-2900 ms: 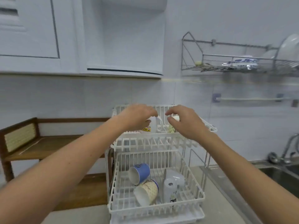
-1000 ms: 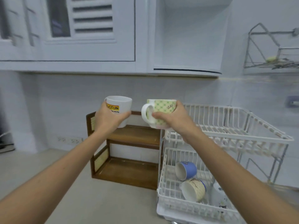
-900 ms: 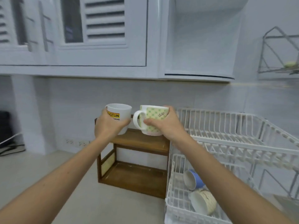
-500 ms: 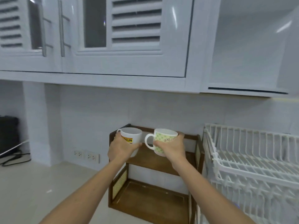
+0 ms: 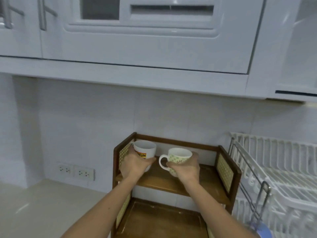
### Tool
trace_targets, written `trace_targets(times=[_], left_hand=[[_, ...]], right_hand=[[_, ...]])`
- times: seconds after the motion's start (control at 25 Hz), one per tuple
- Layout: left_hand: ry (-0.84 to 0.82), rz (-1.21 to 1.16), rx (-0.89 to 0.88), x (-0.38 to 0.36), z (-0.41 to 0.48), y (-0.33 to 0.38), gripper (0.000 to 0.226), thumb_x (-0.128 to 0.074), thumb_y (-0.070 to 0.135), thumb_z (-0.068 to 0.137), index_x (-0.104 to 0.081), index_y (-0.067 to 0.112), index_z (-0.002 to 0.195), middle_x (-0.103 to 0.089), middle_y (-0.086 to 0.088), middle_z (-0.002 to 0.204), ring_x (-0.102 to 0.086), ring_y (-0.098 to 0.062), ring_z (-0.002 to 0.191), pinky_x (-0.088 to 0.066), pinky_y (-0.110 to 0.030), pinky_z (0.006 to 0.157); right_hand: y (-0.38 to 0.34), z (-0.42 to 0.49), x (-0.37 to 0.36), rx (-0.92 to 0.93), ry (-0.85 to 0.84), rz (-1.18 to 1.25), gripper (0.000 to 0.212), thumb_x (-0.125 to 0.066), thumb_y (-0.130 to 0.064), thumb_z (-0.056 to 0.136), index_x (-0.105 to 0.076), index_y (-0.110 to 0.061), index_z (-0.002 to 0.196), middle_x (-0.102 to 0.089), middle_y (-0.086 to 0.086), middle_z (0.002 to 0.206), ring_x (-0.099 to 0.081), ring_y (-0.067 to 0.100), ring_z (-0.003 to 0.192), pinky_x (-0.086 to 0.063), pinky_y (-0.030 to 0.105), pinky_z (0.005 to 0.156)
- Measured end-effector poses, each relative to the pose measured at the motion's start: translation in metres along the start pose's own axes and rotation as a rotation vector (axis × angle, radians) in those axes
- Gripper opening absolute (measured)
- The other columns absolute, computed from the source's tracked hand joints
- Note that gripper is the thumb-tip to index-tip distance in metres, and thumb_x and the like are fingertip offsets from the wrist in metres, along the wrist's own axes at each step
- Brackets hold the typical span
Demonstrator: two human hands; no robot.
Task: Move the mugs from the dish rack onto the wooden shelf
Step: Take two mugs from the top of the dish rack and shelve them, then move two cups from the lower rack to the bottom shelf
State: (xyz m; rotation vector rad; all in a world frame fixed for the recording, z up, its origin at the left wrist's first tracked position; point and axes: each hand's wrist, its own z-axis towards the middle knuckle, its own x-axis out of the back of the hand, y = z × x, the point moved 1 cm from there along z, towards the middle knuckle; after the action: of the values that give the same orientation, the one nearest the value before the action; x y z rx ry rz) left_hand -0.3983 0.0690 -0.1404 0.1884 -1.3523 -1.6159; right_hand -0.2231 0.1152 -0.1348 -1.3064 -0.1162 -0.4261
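Two tiers make up the wooden shelf (image 5: 173, 183), which stands on the pale tabletop (image 5: 42, 203) against the tiled wall, under white cabinets (image 5: 137, 40). Just to its right is the white dish rack (image 5: 283, 177), its upper tier bare where it shows; at the lower right edge a blue mug (image 5: 261, 230) is partly in view on the lower tier. A double wall socket (image 5: 75, 172) sits low on the wall left of the shelf.

Both forearms reach over the shelf's upper board. The left hand (image 5: 135, 164) has its grip closed around a white mug (image 5: 145, 152) with a yellow and red label, upright at the left end of that board. The right hand (image 5: 186, 169) has its grip wrapped around a green-patterned mug (image 5: 178, 156), upright too, handle pointing left, near the board's middle. The mugs are side by side and apart. Whether either base touches the board cannot be told.
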Motion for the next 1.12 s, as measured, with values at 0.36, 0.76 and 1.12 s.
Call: trace_targets(times=[0.36,0.76,1.12], left_hand=[[-0.012,-0.015,0.012,-0.024,0.014,-0.014,0.099,-0.079,0.061,0.05,-0.04,0.022,0.132,-0.064,-0.008,0.119,-0.061,-0.03,0.108,-0.053,-0.039,0.083],[-0.045,-0.058,-0.045,-0.028,0.011,-0.021,0.093,-0.083,0.046,0.061,-0.037,0.016,0.136,-0.06,-0.01,0.125,-0.057,-0.03,0.113,-0.051,-0.04,0.089],[-0.096,-0.233,-0.447,-0.011,-0.136,-0.002,0.046,-0.06,0.009,0.087,-0.046,0.02,0.13,-0.044,0.001,0.136,-0.041,-0.007,0.124,-0.032,-0.017,0.1]], right_hand=[[0.017,0.014,-0.025,-0.022,0.006,-0.05,0.094,-0.092,-0.033,0.048,-0.036,-0.02,0.123,-0.051,0.006,0.124,-0.05,0.027,0.115,-0.048,0.039,0.091],[0.032,0.016,-0.022,-0.051,-0.088,-0.009,0.096,-0.09,-0.027,0.055,-0.032,-0.015,0.131,-0.051,0.009,0.129,-0.049,0.028,0.12,-0.045,0.037,0.097],[0.049,-0.109,0.071,0.254,-0.059,-0.006,0.061,-0.065,-0.019,0.084,-0.037,-0.023,0.139,-0.046,-0.006,0.138,-0.041,0.006,0.128,-0.035,0.024,0.107]])
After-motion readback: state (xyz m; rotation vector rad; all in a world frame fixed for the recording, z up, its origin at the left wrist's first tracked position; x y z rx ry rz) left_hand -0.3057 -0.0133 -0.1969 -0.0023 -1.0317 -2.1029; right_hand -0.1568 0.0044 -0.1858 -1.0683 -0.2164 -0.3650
